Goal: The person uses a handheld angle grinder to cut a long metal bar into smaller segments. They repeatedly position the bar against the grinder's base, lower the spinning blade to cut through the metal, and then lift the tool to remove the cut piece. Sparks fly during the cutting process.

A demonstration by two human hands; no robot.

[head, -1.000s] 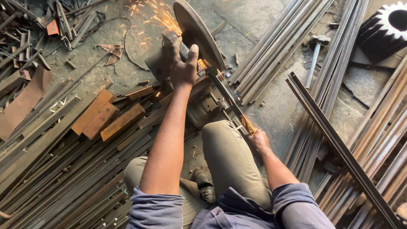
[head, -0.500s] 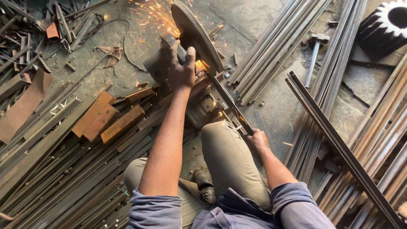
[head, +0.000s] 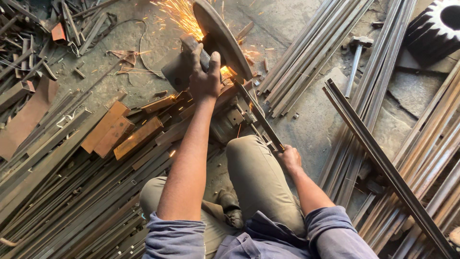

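Observation:
My left hand (head: 205, 79) grips the handle of a chop saw (head: 218, 33), pressing it down. Its round blade guard stands over a long metal bar (head: 256, 115), and orange sparks (head: 179, 14) spray up and to the left from the cut. My right hand (head: 289, 157) is shut on the near end of that bar, beside my bent knee (head: 249, 158). The bar runs from my right hand up into the saw's vise. I squat on the ground in khaki trousers and a blue-grey shirt.
Short rusty cut pieces (head: 124, 132) and long steel sections (head: 57, 192) lie piled on the left. Bundles of long bars (head: 311, 52) lie on the right with a hammer (head: 357, 52), and a large dark gear (head: 436, 24) sits at top right. Scrap litters the top left.
The saw head has come lower onto the bar and the spray of sparks has grown. My right hand has slid slightly forward along the bar.

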